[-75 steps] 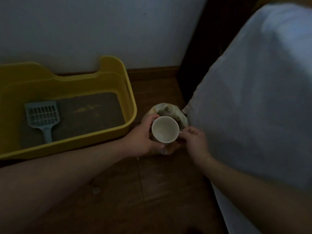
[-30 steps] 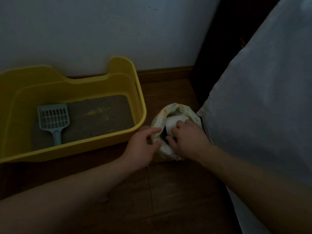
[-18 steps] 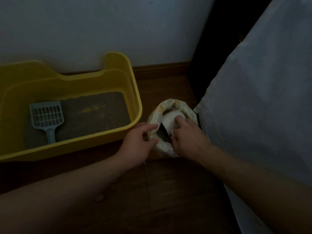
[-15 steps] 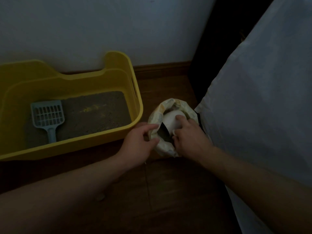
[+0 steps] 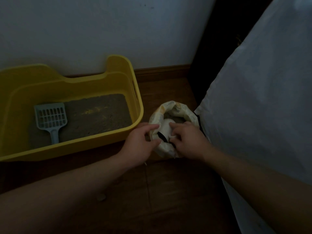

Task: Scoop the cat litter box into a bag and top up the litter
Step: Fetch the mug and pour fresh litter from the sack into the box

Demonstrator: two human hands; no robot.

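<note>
A yellow litter box (image 5: 108, 137) stands on the floor at the left, with dark litter (image 5: 96, 115) in it. A pale blue slotted scoop (image 5: 50, 119) lies on that litter. Right of the box stands an open patterned litter bag (image 5: 179, 107). My left hand (image 5: 140, 142) pinches the bag's near left rim. My right hand (image 5: 187, 139) grips a white cup (image 5: 166, 128), which lies tipped on its side inside the bag's mouth. The cup's far end is hidden among the litter in the bag.
A white cloth-covered bed (image 5: 263, 105) fills the right side, close against the bag. A white wall (image 5: 101, 31) and wooden skirting (image 5: 162, 71) run behind. The floor is dark wood (image 5: 168, 200); a small pale bit (image 5: 101, 198) lies on it near my left forearm.
The cup has gone from above the bag down into its mouth, now held by my right hand. My left hand moved from the cup to the bag's rim.
</note>
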